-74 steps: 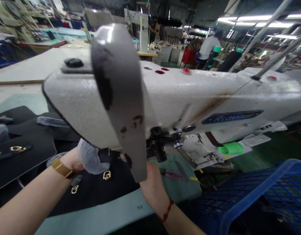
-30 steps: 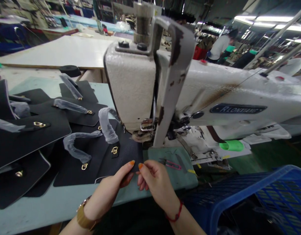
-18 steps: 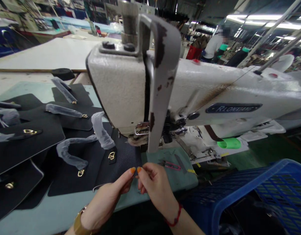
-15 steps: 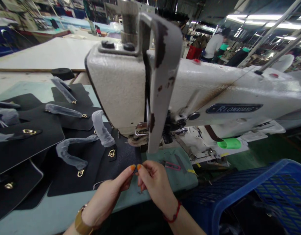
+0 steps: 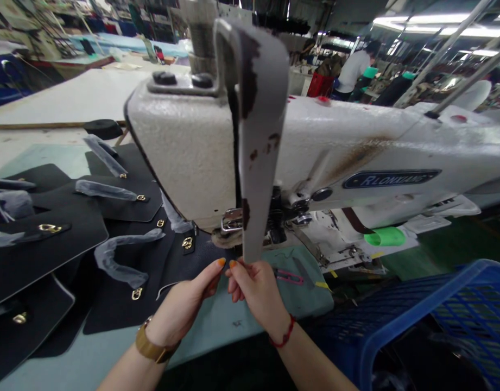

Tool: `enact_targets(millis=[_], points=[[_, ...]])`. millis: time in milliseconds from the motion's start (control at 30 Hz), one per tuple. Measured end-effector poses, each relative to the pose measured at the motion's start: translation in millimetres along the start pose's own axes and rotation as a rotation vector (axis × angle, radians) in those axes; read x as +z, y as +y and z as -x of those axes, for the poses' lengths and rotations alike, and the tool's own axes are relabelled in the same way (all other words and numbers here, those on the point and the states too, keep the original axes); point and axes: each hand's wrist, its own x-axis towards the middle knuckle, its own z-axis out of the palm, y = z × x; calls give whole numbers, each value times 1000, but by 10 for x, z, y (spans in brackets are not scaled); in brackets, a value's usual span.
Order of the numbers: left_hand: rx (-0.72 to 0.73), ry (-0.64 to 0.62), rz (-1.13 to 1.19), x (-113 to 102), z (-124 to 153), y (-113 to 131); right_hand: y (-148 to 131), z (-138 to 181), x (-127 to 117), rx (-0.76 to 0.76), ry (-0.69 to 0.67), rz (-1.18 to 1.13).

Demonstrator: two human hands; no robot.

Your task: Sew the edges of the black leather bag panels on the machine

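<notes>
My left hand [image 5: 188, 307] is closed in a pinch below the sewing machine [image 5: 184, 163], beside the right edge of a black leather panel [image 5: 207, 253]. Thumb tip to thumb tip, my right hand [image 5: 263, 296] is also pinched, just under the machine's lifting bar. Whatever lies between the fingertips is too small or hidden to make out. The panel bears a gold buckle [image 5: 187, 243] and a plastic-wrapped strap [image 5: 174, 217], and runs under the machine head. Pink-handled thread snips [image 5: 289, 276] lie to the right of my right hand.
Several black panels [image 5: 50, 255] with wrapped straps and gold buckles overlap on the left of the green table top [image 5: 217, 331]. A blue plastic crate [image 5: 366, 347] with dark contents stands at the lower right. A green roll [image 5: 385, 237] sits on the machine bed. Farther back is a person [image 5: 352, 70].
Both hands have risen slightly toward the machine, still pinched together. The view has shifted a little, so the machine head appears farther left and covers more of the panel's strap.
</notes>
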Motion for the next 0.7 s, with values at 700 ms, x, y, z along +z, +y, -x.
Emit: enact_targets(millis=[700], points=[[138,-135,175,75,-257,278,882,77,-106,265,-69,204]])
